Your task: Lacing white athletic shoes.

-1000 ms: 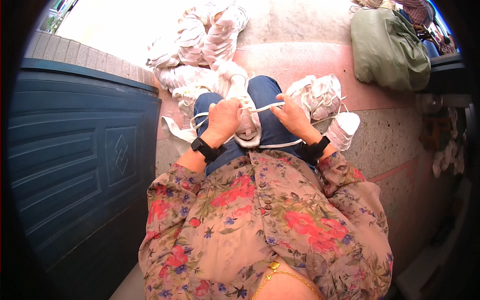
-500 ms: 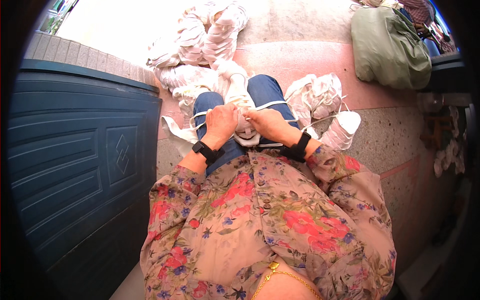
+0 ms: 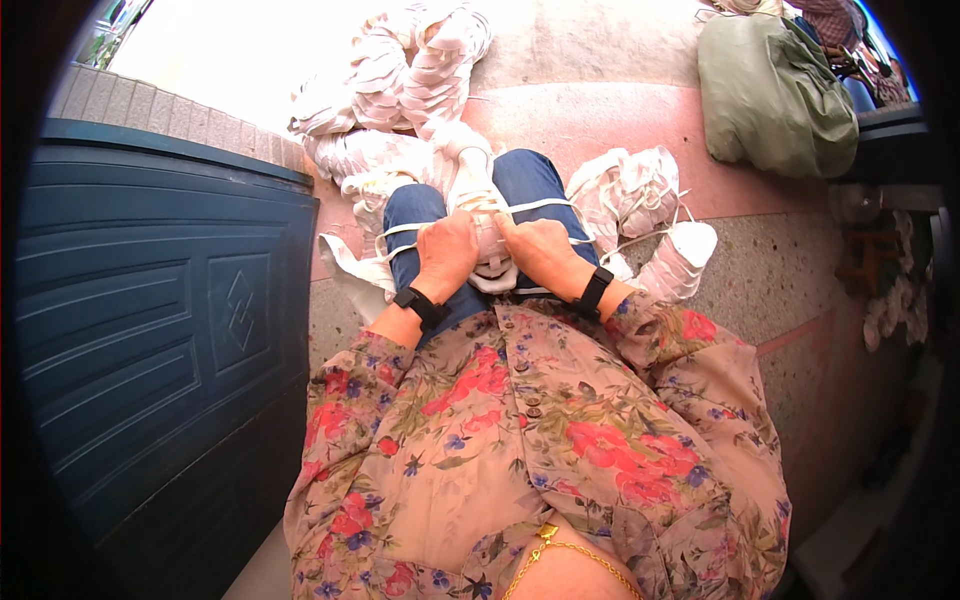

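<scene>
A white shoe upper (image 3: 473, 178) lies between my knees, with pale lacing crossing its front. My left hand (image 3: 447, 253) is closed at its left side, gripping a white shoelace (image 3: 403, 228) that trails over my left knee. On the other side my right hand (image 3: 543, 251) is closed too, thumb and fingers pinched on the lace, whose loose length (image 3: 545, 207) runs over my right knee. The exact pinch points are partly hidden by my fingers. Both wrists wear black bands.
Bundles of white shoe uppers (image 3: 420, 70) are heaped ahead to the left. A smaller pile (image 3: 625, 190) lies by my right knee, near a rolled white bundle (image 3: 680, 262). A green sack (image 3: 775, 100) stands far right. A blue panelled door (image 3: 120, 290) borders my left.
Both hands have shifted slightly: the right hand has turned with its fingers higher along the upper, and the left has moved a little. The laces still lie over my knees.
</scene>
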Demonstrator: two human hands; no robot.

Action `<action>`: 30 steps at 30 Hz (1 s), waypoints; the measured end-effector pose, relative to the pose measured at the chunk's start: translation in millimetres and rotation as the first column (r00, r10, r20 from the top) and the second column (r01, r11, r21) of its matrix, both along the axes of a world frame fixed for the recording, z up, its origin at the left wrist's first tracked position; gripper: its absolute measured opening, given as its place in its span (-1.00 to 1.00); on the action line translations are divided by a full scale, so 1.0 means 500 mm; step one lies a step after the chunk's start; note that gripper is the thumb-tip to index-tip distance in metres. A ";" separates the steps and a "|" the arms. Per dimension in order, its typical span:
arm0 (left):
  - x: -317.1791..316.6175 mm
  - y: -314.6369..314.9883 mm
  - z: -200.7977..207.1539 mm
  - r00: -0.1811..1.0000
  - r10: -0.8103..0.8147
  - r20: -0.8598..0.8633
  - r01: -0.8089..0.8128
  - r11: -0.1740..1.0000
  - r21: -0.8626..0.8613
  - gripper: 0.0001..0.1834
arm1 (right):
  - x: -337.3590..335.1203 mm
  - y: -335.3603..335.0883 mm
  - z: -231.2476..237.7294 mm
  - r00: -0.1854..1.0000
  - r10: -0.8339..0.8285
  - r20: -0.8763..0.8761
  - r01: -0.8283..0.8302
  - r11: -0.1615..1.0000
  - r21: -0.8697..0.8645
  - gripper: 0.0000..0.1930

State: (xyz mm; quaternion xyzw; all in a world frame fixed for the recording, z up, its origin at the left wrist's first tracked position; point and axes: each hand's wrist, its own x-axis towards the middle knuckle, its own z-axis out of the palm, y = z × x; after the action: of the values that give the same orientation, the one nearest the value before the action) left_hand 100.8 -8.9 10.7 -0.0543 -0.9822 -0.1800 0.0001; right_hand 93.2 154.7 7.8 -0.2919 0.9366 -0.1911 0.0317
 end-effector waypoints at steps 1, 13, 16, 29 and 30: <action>-0.004 -0.003 -0.005 1.000 0.003 -0.001 -0.003 1.000 0.001 -0.85 | -0.002 -0.002 0.012 0.999 0.008 0.042 -0.009 1.000 0.028 -0.78; -0.038 -0.016 0.011 0.606 -0.143 0.783 -0.745 0.242 0.621 -0.94 | -0.018 -0.005 0.005 0.983 -0.047 0.179 0.064 0.994 -0.092 -0.87; -0.025 -0.007 -0.010 0.709 -0.125 0.694 -0.623 0.349 0.700 -0.92 | -0.019 -0.007 -0.007 0.979 -0.054 0.195 0.079 0.989 -0.123 -0.87; 0.004 0.021 0.015 0.975 0.060 0.215 -0.081 0.992 0.092 -0.78 | -0.024 -0.013 0.010 0.965 -0.065 0.255 0.075 0.997 -0.028 -0.89; 0.000 0.023 0.015 0.970 0.051 0.238 -0.064 0.997 0.050 -0.78 | -0.024 -0.013 0.004 0.965 -0.065 0.254 0.074 0.997 -0.028 -0.89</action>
State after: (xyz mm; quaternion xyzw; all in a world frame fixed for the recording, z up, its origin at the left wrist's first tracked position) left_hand 100.9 2.8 18.3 -0.0040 -0.9707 -0.2132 -0.1104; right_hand 81.2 147.9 10.0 -0.2327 0.9309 -0.2449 0.1387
